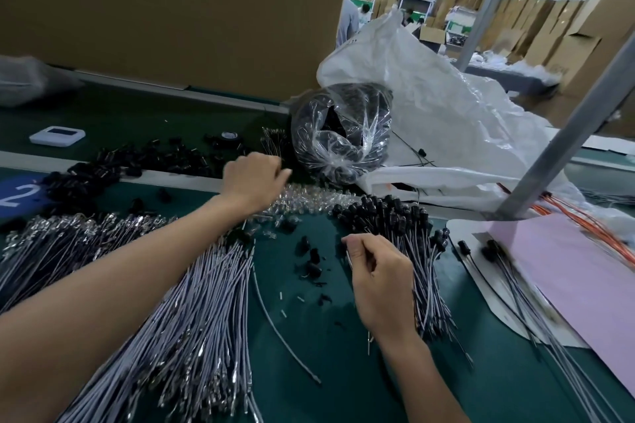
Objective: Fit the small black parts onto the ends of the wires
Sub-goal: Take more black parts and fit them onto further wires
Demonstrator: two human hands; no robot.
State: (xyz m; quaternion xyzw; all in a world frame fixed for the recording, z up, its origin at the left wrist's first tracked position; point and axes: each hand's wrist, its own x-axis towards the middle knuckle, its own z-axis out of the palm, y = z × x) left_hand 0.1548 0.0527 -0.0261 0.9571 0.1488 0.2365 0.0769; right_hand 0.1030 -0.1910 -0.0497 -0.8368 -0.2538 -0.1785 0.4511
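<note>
Black parts (311, 256) lie loose on the bench (343, 371), just left of the right hand (378, 271) and within easy reach, and more are heaped beyond and to the left of the left hand (254, 178). The right hand pinches one wire (348, 256) between thumb and fingers with its tip pointing up and away, likely so a part can be pushed onto that end. The left hand is stretched forward with its fingers curled over a scatter of clear pieces (309, 199); its back faces the camera, so I cannot tell whether it holds anything. Bare wires (206, 302) fan out under the left forearm, a feed stock by the look of it. Capped wires (422, 268), their black ends bunched together, pile up right beside the right hand, which looks like the finished side. As for containers, a clear bag (340, 134) just beyond the left hand is bunched shut around dark contents, too blurred to name. Behind it slumps a big white sack (429, 96), its contents hidden. A pink sheet (567, 268) lies off to the right of the right hand.
</note>
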